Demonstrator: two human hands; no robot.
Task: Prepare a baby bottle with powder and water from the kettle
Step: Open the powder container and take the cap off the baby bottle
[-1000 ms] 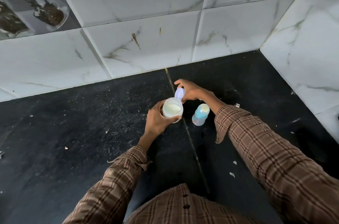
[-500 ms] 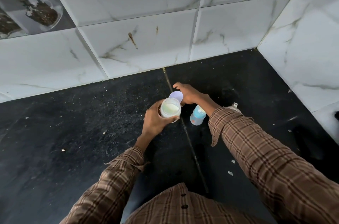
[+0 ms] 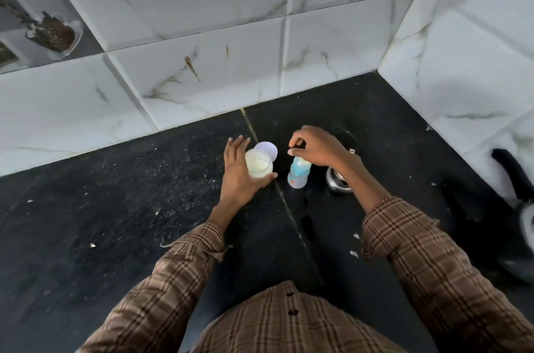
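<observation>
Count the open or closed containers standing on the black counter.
3: white powder jar in left hand, blue baby bottle under right hand, steel pot partly hidden behind right wrist.

This was a home kitchen, seen at the corner of a black stone counter with a seam running across it and crumbs scattered over it. White marble-look wall tiles with grey veins and brown stains met at the corner. A small steel pot stood on the counter, and a dark handle of some vessel showed at the right edge
</observation>
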